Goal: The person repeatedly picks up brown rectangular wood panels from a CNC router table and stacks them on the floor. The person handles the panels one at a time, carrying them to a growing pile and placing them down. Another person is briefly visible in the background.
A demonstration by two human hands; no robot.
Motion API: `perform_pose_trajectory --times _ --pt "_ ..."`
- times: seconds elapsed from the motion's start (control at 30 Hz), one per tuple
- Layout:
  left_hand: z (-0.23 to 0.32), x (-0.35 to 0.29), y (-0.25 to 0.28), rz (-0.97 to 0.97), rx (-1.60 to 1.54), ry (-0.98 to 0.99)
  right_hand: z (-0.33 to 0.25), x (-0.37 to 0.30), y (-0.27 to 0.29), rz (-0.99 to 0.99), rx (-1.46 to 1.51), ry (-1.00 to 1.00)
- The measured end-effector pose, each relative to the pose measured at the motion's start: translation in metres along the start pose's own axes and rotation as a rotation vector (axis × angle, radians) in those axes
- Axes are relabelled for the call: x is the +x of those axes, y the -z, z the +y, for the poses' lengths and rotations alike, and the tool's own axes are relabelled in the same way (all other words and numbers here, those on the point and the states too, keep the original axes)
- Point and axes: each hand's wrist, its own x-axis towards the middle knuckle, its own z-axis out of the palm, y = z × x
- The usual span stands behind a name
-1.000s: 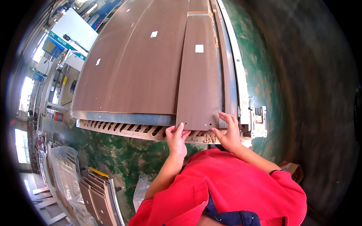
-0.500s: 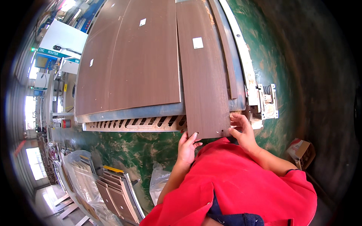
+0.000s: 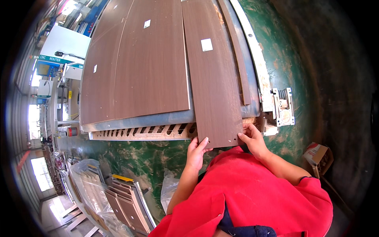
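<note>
We note a wide brown sheet [image 3: 154, 59] lying flat on the machine table [image 3: 166, 118], a thin brown strip [image 3: 239, 59] along its right side. A cardboard box [image 3: 318, 156] sits on the green floor [image 3: 300, 59] at right. Stacked brown panels [image 3: 126, 203] and clear plastic wrap [image 3: 85, 173] lie lower left.

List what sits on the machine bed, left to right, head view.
Wide brown panel with a small white label → large brown panel → narrow brown panel held at its near end by both hands → thin brown strip → metal bracket.
</note>
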Motion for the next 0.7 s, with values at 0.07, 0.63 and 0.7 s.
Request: perform_pose_trajectory --times 0.07,0.63,0.7 --pt "-0.001 -0.001 0.000 0.014 0.088 -0.044 0.004 0.000 0.000 -0.030 0.063 -0.006" --pt "0.080 -0.055 -0.053 0.216 0.916 -0.663 0.004 0.031 -0.026 -0.302 0.409 -0.238" --pt "0.079 -0.058 -0.040 0.195 0.849 -0.615 0.022 0.034 -0.026 -0.264 0.341 -0.237"
